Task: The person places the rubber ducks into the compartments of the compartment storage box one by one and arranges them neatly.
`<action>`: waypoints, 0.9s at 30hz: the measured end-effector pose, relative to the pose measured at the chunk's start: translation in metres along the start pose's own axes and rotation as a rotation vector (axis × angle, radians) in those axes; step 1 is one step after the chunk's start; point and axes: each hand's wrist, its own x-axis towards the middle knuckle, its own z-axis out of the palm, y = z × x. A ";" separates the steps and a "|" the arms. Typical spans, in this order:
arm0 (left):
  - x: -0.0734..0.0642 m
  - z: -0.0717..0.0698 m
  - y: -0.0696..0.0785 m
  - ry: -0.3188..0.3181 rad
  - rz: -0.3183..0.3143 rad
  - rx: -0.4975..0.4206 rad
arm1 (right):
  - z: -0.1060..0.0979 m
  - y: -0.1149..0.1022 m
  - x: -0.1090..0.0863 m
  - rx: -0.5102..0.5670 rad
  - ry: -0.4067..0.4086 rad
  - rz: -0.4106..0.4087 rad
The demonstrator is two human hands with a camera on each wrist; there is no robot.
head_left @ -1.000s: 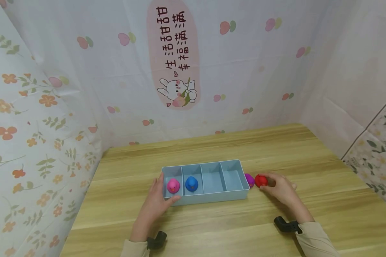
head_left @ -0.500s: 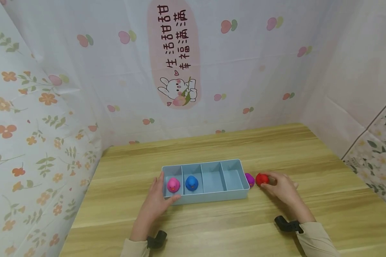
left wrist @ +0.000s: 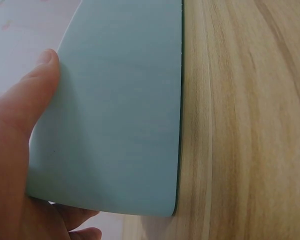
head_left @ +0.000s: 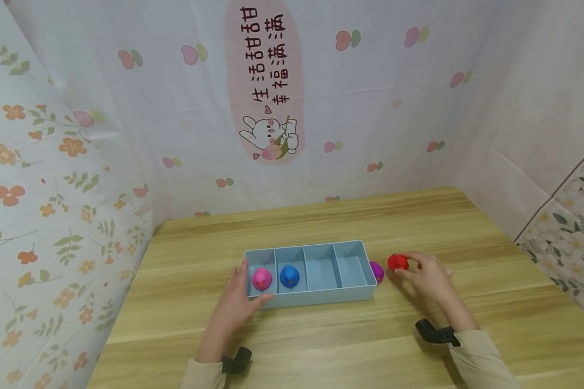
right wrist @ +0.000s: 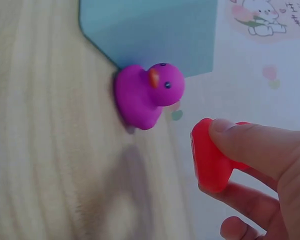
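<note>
Between thumb and fingers, my right hand (head_left: pixel 429 275) pinches a red rubber duck (head_left: pixel 397 262), raised above the table in the right wrist view. A purple rubber duck (right wrist: pixel 140 95) sits just left of it, close against the end of a light blue divided box (head_left: pixel 316 298). My left hand (head_left: pixel 233 302) holds the box's left end, thumb at the front rim (left wrist: pixel 32 92) and fingers round the end wall. Inside the box, a pink rubber duck (head_left: pixel 261 279) sits in the leftmost compartment and a blue rubber duck (head_left: pixel 289 276) in the one beside it.
The two right-hand compartments of the box hold nothing. Under everything lies a wood-grain table (head_left: pixel 321 346). A printed curtain (head_left: pixel 185 119) hangs behind it, with a floral cloth (head_left: pixel 53 227) along the left.
My right hand has lifted the red duck off the table, slightly up and away from the purple one. My left hand and the box stay in place.
</note>
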 end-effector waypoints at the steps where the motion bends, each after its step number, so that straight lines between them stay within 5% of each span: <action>1: 0.000 0.000 0.000 0.000 0.000 -0.001 | -0.001 -0.001 0.001 -0.002 0.008 -0.008; 27: 0.001 0.001 -0.004 -0.007 0.004 0.006 | -0.006 -0.045 0.018 0.033 0.074 -0.132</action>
